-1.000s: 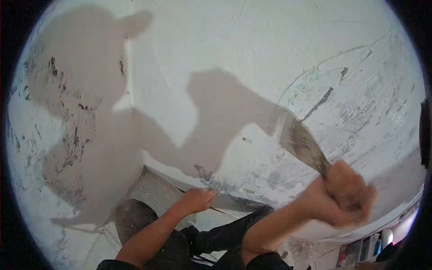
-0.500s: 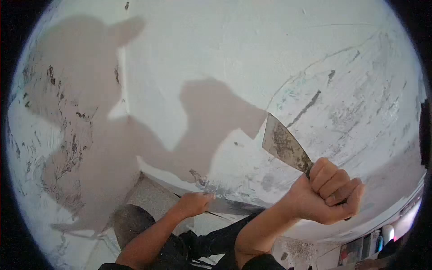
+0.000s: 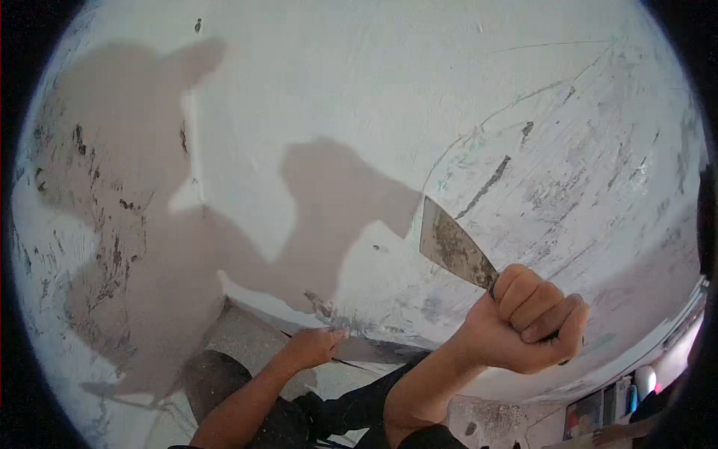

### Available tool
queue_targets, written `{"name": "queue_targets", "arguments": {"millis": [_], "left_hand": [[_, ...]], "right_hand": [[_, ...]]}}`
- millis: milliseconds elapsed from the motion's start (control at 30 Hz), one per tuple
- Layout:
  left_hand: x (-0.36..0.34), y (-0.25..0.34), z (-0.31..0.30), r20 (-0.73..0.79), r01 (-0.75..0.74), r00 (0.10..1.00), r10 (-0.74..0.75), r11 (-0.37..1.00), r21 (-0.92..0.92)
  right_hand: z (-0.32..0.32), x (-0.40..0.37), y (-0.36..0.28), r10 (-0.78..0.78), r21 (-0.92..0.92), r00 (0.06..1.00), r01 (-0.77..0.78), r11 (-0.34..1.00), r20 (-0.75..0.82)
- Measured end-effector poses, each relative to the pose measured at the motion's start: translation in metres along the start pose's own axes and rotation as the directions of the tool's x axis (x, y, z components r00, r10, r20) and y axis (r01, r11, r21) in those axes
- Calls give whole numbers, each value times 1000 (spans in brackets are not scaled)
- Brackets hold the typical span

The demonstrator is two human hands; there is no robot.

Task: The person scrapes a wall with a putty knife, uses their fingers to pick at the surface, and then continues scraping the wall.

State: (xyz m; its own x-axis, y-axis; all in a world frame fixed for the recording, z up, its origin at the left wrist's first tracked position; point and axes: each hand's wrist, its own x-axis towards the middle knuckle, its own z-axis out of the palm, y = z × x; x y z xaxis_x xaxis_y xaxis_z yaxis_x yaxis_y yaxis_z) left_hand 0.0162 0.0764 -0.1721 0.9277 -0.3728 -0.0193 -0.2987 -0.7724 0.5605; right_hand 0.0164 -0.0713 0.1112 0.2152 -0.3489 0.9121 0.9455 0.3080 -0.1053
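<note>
Head view, right hand (image 3: 527, 323) fisted round scraper (image 3: 451, 245), left hand (image 3: 313, 346) at wall (image 3: 336, 90) base, fingers unclear

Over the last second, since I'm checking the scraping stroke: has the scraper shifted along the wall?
No, barely. The scraper sits just below-left of the dark diagonal streak as before. Both slid left together, so the view moved.

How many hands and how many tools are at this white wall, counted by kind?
Hands: 2, the left hand and the right hand.
Putty knives: 1, the putty knife gripped in the right hand.
Flat blades: 1, the grey blade at the left hand.
Total: 4.
</note>
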Motion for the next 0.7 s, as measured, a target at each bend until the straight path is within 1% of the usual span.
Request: {"name": "queue_targets", "arguments": {"millis": [33,67,100,133,167,200,233,267,300,400,433,467,533,567,600,633,667,700], "left_hand": [[-2,1,3,2,-3,1000,3,1000,3],[-4,0,5,-44,-26,999,24,999,-39],[-3,-1,4,-100,-48,994,39,996,-82],[-3,-2,3,-108,-46,993,36,995,-87],[-3,-3,3,-106,-50,993,43,997,-61],[-3,-2,3,-98,-57,994,54,998,-34],[-1,0,4,-99,-61,993,57,998,-34],[-1,1,5,-45,-35,998,34,999,-23],[0,0,3,-2,-5,1000,5,1000,-8],[-2,0,4,-47,-9,999,7,999,-47],[-1,-1,7,-39,-18,999,16,999,-45],[2,-4,10,-41,-21,999,20,999,-25],[2,-4,8,-53,-17,998,17,1000,-4],[0,-3,5,-62,-25,998,25,1000,-3],[-2,-2,4,-66,-31,997,31,1000,-4],[-3,-8,10,-165,-109,981,103,994,-27],[-5,-5,7,-159,-107,982,101,994,-29],[-6,0,0,-130,-83,988,80,996,-19]], "right_hand": [[6,-1,-5,-50,-159,992,32,987,-112],[6,-2,-5,-54,-154,992,36,987,-113],[5,-2,-4,-143,-262,963,80,962,-229],[4,-3,-2,-236,-376,915,102,921,-329],[-3,-6,9,-1,-13,986,-1,1000,-166],[-3,-5,5,-4,-22,986,0,1000,-166],[1,-3,0,-14,-68,990,5,998,-142],[4,-3,-2,-20,-113,993,6,994,-118],[7,-3,1,-20,-103,993,8,995,-114],[7,-2,8,-14,-88,982,-3,996,-190],[7,3,4,27,-32,1000,-26,999,7],[6,4,2,18,-33,1000,-18,999,5],[4,2,-5,-121,-173,977,91,981,-174],[-3,6,-13,-222,-258,953,166,952,-207],[-5,13,-19,-217,-250,954,163,954,-207],[-5,19,-27,-161,-107,979,148,983,-124],[-8,24,-33,-116,31,993,117,993,-34],[-13,30,-35,-124,-4,992,124,992,19]]}}
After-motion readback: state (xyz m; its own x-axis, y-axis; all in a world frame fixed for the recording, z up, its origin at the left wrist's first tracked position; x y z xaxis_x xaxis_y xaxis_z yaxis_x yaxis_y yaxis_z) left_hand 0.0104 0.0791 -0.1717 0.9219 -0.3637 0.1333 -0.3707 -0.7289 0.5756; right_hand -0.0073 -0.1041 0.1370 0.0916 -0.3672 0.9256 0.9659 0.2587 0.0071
